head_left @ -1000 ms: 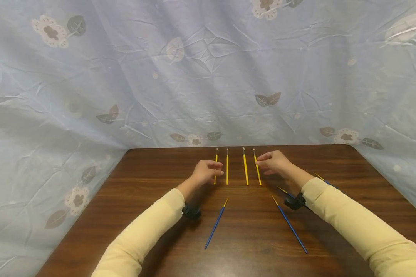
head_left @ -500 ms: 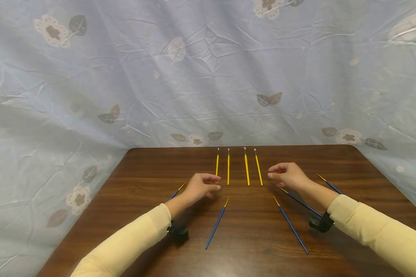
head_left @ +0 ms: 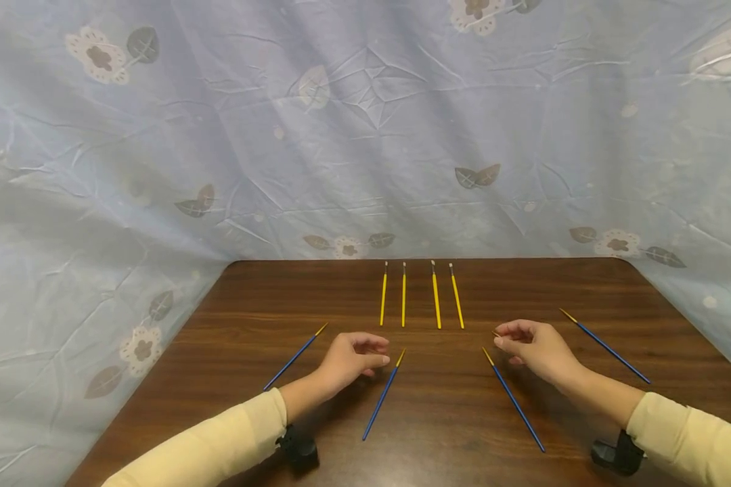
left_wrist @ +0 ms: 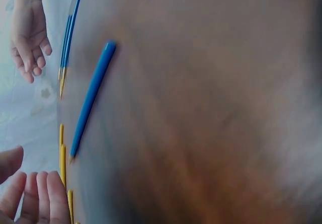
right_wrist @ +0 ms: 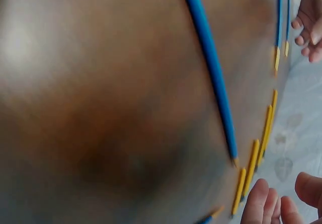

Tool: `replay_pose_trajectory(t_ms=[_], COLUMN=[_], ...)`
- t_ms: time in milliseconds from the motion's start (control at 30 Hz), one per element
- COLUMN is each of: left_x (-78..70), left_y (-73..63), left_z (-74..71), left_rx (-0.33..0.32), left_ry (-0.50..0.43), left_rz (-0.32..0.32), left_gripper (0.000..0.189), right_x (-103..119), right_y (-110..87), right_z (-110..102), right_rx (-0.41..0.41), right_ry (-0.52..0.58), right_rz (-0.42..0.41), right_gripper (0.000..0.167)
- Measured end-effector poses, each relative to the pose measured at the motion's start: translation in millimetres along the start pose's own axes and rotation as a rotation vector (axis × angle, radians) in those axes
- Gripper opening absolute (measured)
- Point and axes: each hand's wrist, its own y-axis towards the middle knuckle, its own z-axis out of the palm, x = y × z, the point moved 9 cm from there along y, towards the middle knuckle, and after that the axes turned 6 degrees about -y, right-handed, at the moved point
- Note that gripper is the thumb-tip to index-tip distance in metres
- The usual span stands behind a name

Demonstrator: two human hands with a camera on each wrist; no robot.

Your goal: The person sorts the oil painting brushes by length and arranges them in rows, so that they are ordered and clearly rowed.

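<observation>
My left hand (head_left: 348, 362) hovers over the table between two slanting blue paintbrushes, the outer one (head_left: 295, 356) and the inner one (head_left: 384, 396), its fingers loosely bent and nothing between them. On the right, my right hand (head_left: 541, 352) overlaps another blue paintbrush; in the head view only that brush's tip shows past the thumb. The right wrist view has this hand's thumb and fingertips (right_wrist: 258, 199) apart, with a blue brush's tip (right_wrist: 214, 215) nearby. Closer in lies a right inner blue paintbrush (head_left: 514, 400), and farther out another blue one (head_left: 606, 346).
Several yellow paintbrushes (head_left: 404, 297) lie in a row, bristles toward the far edge of the brown wooden table (head_left: 268, 291). A patterned grey-blue cloth (head_left: 365, 169) hangs behind and on both sides. Each wrist carries a black camera (head_left: 620, 454).
Both hands have drawn back from the yellow brushes toward the person and spread apart. The left outer blue brush has come into view; the right hand now covers most of one blue brush.
</observation>
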Motion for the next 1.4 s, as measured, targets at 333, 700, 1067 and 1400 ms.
replay_pose_trajectory(t_ms=[333, 700, 1067, 1400], left_x=[2.7, 12.3, 13.8, 13.2], left_y=[-19.3, -20.3, -17.3, -17.1], left_z=[9.6, 13.1, 18.3, 17.9], left_rx=[-0.018, 0.028, 0.051, 0.014], left_ry=[0.021, 0.056, 0.050, 0.150], left_rz=[-0.026, -0.079, -0.076, -0.031], left_gripper=[0.029, 0.034, 0.037, 0.032], right_x=[-11, -19, -23, -23], right_y=[-29.0, -38.2, -38.4, -38.6], right_z=[10, 16, 23, 26], right_rx=[0.000, 0.027, 0.031, 0.021], right_ry=[-0.038, -0.037, -0.116, -0.149], right_rz=[0.035, 0.106, 0.101, 0.068], right_gripper=[0.039, 0.040, 0.042, 0.047])
